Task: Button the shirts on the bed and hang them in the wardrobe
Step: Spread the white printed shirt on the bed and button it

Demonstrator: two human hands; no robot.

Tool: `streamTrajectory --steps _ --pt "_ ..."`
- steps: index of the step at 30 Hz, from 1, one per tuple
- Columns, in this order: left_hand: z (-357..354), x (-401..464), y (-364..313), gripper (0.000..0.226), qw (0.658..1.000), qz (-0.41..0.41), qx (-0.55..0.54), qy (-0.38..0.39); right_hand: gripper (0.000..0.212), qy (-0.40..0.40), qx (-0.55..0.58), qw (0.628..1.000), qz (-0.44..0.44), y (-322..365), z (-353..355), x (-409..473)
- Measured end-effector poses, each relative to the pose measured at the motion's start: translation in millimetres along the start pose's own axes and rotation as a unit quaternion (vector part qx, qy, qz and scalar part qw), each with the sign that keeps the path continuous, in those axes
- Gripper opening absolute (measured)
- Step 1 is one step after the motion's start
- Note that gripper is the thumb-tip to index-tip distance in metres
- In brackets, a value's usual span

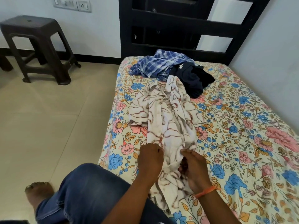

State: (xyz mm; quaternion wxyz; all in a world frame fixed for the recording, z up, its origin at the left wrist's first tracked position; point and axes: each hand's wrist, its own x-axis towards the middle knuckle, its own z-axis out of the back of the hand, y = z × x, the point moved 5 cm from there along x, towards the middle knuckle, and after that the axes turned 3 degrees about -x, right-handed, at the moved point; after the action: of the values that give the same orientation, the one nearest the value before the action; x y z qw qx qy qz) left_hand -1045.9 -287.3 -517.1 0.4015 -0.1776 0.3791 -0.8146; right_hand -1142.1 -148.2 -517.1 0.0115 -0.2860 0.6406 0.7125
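White marbled shirt (168, 120) pinched in both grips, left hand (149, 160), right hand (195, 167); two more shirts (161, 63) beyond.

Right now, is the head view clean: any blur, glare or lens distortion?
Head view: lighting soft and even, no glare; wide-angle bends the headboard and the bed edges; the white shirt is sharp, left hand and right hand slightly soft.

Home bedroom, floral-sheeted bed (242, 126), dark headboard (178, 23), plastic stool (37, 46)
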Motion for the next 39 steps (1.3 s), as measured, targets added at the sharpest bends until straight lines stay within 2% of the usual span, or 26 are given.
streamTrajectory --steps 5,10,13,18,22,26,28,34,39 --pt "2.8 -2.7 4.4 0.015 0.998 0.0 -0.052 0.019 0.01 -0.005 0.044 0.999 0.006 -9.2 2.6 0.8" --pt "11.3 -7.1 0.6 0.014 0.983 0.037 -0.167 0.061 0.014 -0.007 -0.023 0.997 0.078 -4.3 -1.9 -13.9" --pt "20.9 -15.8 -3.9 0.017 0.969 0.041 -0.236 0.055 0.008 0.008 -0.053 0.993 0.104 2.2 -6.2 -28.2" --pt "33.2 -25.5 -8.2 0.014 0.962 0.026 -0.27 0.028 0.016 -0.015 -0.072 0.991 0.115 -1.9 -7.6 -32.6" --pt "31.5 -30.3 -10.6 0.008 0.96 0.007 -0.277 0.033 0.007 -0.039 -0.151 0.956 0.248 20.5 -17.7 -57.0" --pt "27.5 -35.1 -20.8 0.019 0.966 -0.042 -0.248 0.058 0.021 -0.076 -0.276 0.878 0.384 25.9 -27.1 -69.4" --pt "25.8 -35.5 -21.4 0.02 0.967 -0.051 -0.24 0.066 0.021 -0.082 -0.288 0.87 0.392 22.8 -25.9 -64.8" --pt "19.4 -34.0 -16.8 0.012 0.96 -0.035 -0.266 0.083 0.02 -0.095 -0.251 0.893 0.36 19.4 -17.8 -52.8" --pt "17.4 -31.9 -14.0 0.013 0.957 -0.029 -0.275 0.087 0.013 -0.087 -0.31 0.846 0.425 23.4 -23.0 -59.5"
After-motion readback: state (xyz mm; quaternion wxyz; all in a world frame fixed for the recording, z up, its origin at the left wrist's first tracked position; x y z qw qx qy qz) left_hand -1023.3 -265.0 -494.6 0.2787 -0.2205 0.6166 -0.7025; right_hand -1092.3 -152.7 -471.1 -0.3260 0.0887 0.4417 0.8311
